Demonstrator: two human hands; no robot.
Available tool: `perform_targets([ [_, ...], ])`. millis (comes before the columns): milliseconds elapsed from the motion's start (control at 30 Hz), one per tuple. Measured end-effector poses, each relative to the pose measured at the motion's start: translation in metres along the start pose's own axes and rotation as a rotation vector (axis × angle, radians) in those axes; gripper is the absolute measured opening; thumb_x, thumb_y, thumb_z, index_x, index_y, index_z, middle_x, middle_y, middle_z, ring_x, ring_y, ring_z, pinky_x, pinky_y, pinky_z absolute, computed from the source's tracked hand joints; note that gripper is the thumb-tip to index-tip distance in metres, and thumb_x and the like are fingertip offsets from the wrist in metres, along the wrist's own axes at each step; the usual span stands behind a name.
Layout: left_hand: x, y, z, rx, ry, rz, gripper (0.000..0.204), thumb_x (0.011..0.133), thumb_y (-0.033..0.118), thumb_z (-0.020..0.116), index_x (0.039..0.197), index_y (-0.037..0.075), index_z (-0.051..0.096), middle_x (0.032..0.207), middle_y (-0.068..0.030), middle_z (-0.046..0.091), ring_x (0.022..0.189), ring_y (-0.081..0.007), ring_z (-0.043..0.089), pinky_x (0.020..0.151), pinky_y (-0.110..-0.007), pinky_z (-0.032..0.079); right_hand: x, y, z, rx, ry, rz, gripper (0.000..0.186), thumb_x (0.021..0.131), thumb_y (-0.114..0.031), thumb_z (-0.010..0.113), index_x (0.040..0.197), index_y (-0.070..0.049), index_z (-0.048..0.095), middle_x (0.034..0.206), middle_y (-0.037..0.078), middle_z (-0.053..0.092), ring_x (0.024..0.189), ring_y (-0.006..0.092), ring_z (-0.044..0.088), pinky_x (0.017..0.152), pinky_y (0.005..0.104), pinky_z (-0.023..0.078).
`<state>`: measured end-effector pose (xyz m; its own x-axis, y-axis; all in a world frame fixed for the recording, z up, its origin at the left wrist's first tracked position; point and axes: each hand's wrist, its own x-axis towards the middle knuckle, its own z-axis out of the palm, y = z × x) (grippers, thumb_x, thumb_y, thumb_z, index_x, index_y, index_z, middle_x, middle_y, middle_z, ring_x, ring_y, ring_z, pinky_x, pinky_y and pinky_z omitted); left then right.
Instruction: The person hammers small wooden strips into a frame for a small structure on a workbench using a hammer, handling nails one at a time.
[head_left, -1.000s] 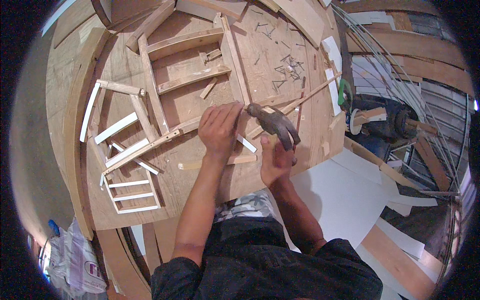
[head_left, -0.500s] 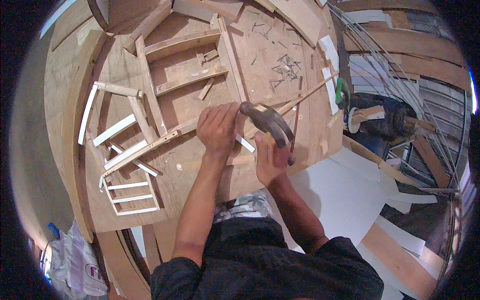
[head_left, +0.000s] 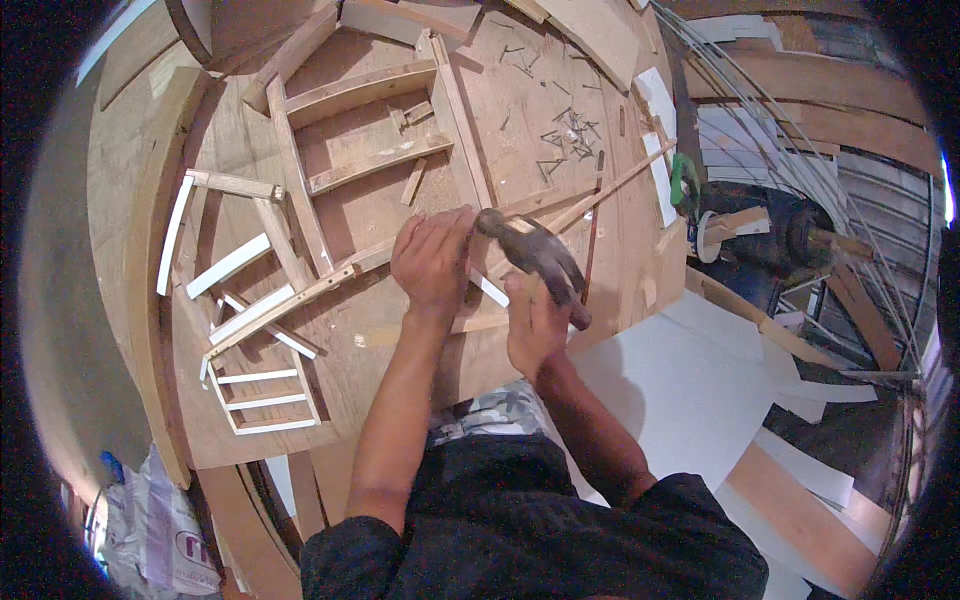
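A wooden frame (head_left: pixel 465 130) of light strips with cross rails lies on the plywood worktop. My left hand (head_left: pixel 432 262) is closed over its near right corner, fingers pressed together; whatever is under the fingertips is hidden. My right hand (head_left: pixel 535 325) grips a claw hammer (head_left: pixel 538 252). The hammer's striking face is right beside my left fingertips, and its claw points toward me and to the right. Most of the handle is hidden by the head and my hand. A white-edged strip (head_left: pixel 490 289) lies between my two hands.
Loose nails (head_left: pixel 570 135) are scattered at the far right of the worktop (head_left: pixel 390 400). Smaller white-edged frames (head_left: pixel 265 403) lie at the left. A long thin stick (head_left: pixel 625 180) and a red pencil-like rod (head_left: pixel 592 250) rest right of the hammer. White sheets (head_left: pixel 680 390) lie below right.
The hammer and both hands have shifted only slightly, a little to the left. My grips stay the same, and the wooden pieces look unmoved apart from a small shift of the view.
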<state>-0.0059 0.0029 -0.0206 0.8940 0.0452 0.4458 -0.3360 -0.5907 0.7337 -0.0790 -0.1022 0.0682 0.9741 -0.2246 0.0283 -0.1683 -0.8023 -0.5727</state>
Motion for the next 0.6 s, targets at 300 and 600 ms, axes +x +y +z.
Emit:
perform_targets([
  [300,-0.001,0.000,0.001,-0.002,-0.006,-0.014,0.023,0.079,0.015,0.070,0.102,0.018,0.074,0.099,-0.0014,0.075,0.092,-0.0202,0.071,0.092,-0.040,0.051,-0.007,0.028,0.004,0.096,-0.113,0.285,0.037,0.102,-0.026,0.053,0.125,0.002,0.053,0.114,0.021,0.061,0.106,0.0340,0.059,0.094,0.0453,0.043],
  [600,0.003,0.002,-0.003,-0.028,-0.014,0.011,0.021,0.082,0.014,0.070,0.102,0.015,0.073,0.098,-0.0041,0.074,0.093,-0.0218,0.071,0.087,-0.037,0.051,-0.012,0.022,-0.005,0.159,-0.064,0.321,0.030,0.101,-0.023,0.053,0.125,-0.006,0.056,0.109,0.014,0.062,0.102,0.0258,0.057,0.088,0.0407,0.042],
])
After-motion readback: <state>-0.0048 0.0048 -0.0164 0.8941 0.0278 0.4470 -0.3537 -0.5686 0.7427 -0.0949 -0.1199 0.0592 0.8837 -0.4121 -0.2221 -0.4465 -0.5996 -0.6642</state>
